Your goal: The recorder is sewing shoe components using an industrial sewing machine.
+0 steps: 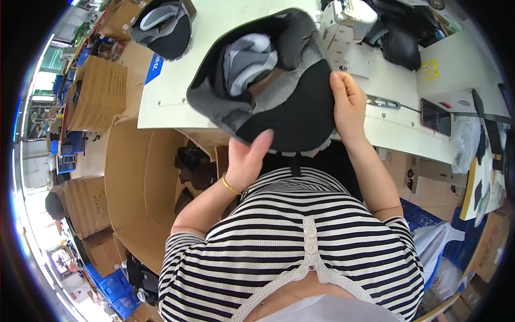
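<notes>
A black and grey fabric piece that looks like a cap (295, 115) is held between my two hands over the front edge of the table. Its broad, curved black panel is toward me, and its hollow holds crumpled grey and white cloth (249, 61). My right hand (348, 104) pinches the right edge, thumb on top. My left hand (249, 161) is at the near left edge; its thumb lies over the black panel, its fingers hidden underneath. A similar black and grey piece (174, 45) lies at the table's far left corner.
A sewing machine (343, 37) stands on the white table (177, 115) beyond my right hand. A phone (435, 117) and a clear plastic bag (465, 145) are farther right. Below left, a large open carton (134, 177) contains dark pieces. Blue crates (418, 220) stand at my right.
</notes>
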Tool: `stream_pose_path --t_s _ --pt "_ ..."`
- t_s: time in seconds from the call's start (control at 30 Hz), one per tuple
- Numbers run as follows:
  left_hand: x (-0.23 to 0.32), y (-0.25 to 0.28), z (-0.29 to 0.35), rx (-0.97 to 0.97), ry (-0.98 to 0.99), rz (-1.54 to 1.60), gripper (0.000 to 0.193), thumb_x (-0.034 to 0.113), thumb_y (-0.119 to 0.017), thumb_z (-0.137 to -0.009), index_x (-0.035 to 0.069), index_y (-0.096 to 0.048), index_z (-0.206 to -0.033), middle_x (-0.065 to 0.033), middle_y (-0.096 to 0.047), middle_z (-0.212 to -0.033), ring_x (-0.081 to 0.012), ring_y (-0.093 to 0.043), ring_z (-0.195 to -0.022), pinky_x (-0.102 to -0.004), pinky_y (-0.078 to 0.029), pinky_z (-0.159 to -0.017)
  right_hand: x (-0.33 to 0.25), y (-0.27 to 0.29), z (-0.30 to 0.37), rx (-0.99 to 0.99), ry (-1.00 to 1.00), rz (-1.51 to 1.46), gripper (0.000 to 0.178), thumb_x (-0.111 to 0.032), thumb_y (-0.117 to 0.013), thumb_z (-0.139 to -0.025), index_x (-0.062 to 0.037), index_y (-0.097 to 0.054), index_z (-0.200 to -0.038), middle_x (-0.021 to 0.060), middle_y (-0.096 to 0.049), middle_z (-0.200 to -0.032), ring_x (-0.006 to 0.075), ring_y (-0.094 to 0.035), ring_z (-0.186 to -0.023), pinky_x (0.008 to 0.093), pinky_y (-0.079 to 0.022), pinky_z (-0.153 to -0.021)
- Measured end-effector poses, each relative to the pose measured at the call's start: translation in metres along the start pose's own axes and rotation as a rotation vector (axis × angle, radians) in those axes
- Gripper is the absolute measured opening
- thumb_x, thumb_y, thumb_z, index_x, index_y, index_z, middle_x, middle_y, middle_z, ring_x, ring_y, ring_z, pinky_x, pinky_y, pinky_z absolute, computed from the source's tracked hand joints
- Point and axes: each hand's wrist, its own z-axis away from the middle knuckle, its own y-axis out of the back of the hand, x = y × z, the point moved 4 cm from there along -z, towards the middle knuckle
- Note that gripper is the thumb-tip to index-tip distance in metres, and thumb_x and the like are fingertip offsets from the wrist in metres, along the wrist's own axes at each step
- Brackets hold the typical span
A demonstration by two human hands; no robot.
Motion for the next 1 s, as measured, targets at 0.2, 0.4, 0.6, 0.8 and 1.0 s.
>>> stream_pose_path --t_s 0.2,0.4,0.6,0.8,1.0 --pt "-0.006 -0.01 -0.024 0.107 0.146 0.403 0.026 0.017 -0.05 -0.096 0.003 -0.057 -0.118 -0.0099 -0.062 -0.115 -0.0214 -0.06 -0.104 -0.0338 -0.048 -0.09 -0.027 -0.001 0.005 0.174 0.571 0.619 0.036 -0.019 -0.059 -0.09 0.0032 -0.053 -0.117 0.0147 -0.059 -0.11 0.0256 -0.057 -0.1 0.0353 -0.044 -0.088" --pt "-0.011 -0.013 -0.024 0.074 0.471 0.85 0.05 0.047 -0.032 -0.1 0.01 -0.044 -0.131 -0.0079 -0.05 -0.132 -0.0233 -0.049 -0.12 -0.0397 -0.04 -0.101 -0.054 -0.08 0.072 -0.724 0.725 0.517 0.085 -0.046 -0.066 -0.073 0.0061 -0.038 -0.134 0.0248 -0.037 -0.141 0.0356 -0.034 -0.133 0.0439 -0.028 -0.109" --pt "-0.003 -0.008 -0.032 -0.023 0.307 0.778 0.062 0.05 -0.03 -0.099 0.0 -0.043 -0.132 -0.0117 -0.051 -0.132 -0.0263 -0.048 -0.123 -0.0414 -0.036 -0.105 -0.038 -0.055 0.021 -0.538 0.556 0.976 0.09 -0.051 -0.065 -0.073 0.0087 -0.037 -0.133 0.0239 -0.031 -0.145 0.036 -0.027 -0.137 0.0476 -0.021 -0.112" --pt "-0.004 0.001 -0.046 0.168 0.168 0.337 0.017 0.01 -0.06 -0.091 0.001 -0.061 -0.106 -0.0026 -0.064 -0.1 -0.0111 -0.059 -0.091 -0.024 -0.047 -0.078 -0.039 -0.068 0.065 -0.761 0.722 0.684 0.083 -0.048 -0.065 -0.073 0.0084 -0.042 -0.129 0.0252 -0.035 -0.141 0.0392 -0.032 -0.133 0.0474 -0.026 -0.109" --pt "0.021 0.026 -0.068 0.134 0.032 0.475 0.015 0.0 -0.059 -0.088 -0.002 -0.064 -0.102 -0.0066 -0.066 -0.098 -0.0142 -0.062 -0.089 -0.0275 -0.049 -0.081 -0.025 0.004 0.005 -0.051 0.202 0.239 0.041 -0.018 -0.061 -0.09 0.0044 -0.049 -0.122 0.0176 -0.058 -0.111 0.0243 -0.06 -0.1 0.0336 -0.048 -0.082"
